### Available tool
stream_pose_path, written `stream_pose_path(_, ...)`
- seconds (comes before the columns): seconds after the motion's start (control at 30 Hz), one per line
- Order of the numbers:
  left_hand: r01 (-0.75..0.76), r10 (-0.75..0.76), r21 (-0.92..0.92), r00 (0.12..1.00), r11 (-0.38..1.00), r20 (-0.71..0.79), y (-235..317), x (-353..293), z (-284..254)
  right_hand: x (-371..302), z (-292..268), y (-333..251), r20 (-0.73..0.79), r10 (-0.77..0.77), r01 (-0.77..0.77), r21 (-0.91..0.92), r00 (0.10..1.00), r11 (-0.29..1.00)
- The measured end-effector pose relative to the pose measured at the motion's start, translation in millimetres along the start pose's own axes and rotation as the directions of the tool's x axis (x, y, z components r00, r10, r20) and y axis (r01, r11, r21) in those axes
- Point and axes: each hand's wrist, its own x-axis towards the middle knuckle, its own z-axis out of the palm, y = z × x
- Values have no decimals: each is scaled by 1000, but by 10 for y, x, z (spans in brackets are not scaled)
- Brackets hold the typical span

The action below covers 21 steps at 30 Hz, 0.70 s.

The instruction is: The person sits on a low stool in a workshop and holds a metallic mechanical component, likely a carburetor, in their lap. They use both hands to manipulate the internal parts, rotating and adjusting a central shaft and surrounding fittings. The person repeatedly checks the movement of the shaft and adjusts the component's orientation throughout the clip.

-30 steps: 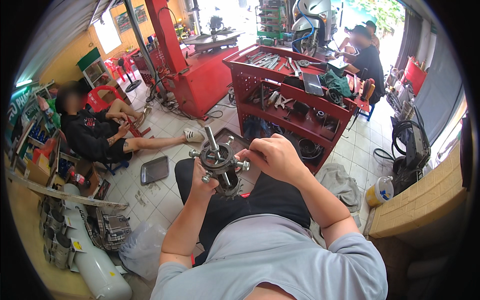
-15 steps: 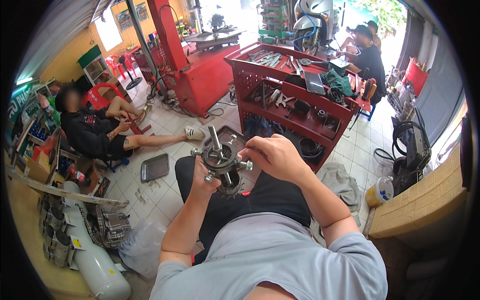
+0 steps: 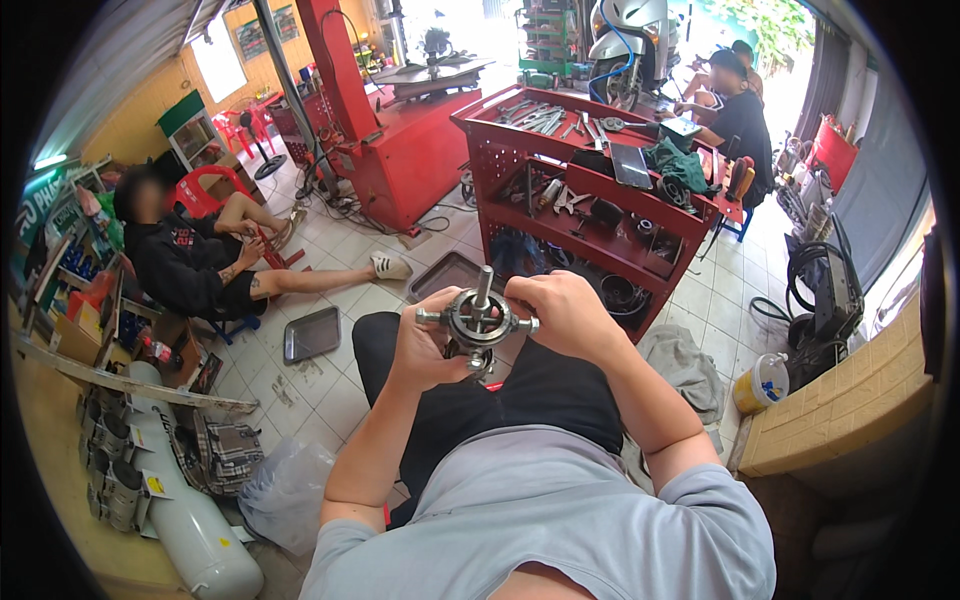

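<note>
Over my lap I hold a metal ring part [image 3: 482, 322] with several bolts sticking out around its rim and a steel shaft standing up through its middle. My left hand [image 3: 428, 345] is closed round its left side and underside. Bent and closed, my right hand [image 3: 568, 312] meets the far right edge of the ring with its fingertips. What these fingertips pinch is hidden behind the knuckles. The lower part of the piece is mostly covered by the ring and my left hand.
Ahead stands a red tool cart [image 3: 590, 150] with wrenches. Metal trays [image 3: 312, 335] lie on the tiled floor. A seated person [image 3: 185, 245] stretches a leg in from the left. A white tank [image 3: 190, 510] lies at lower left, a bucket [image 3: 762, 384] at right.
The ring part has moved right and slightly down, and its shaft now points more toward me. The toothed lower end is now hidden. My right hand has shifted slightly to the right.
</note>
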Motion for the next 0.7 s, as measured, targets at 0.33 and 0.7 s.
stream_pose_path(0.33, -70, 62, 330, 997, 941, 36, -44, 71, -60, -23, -225, -31, 55, 37, -48, 214, 998, 976)
stream_pose_path(0.7, -29, 25, 314, 1000, 949, 15, 14, 63, -51, -44, -263, -17, -173, 6, 57, 360, 985, 931)
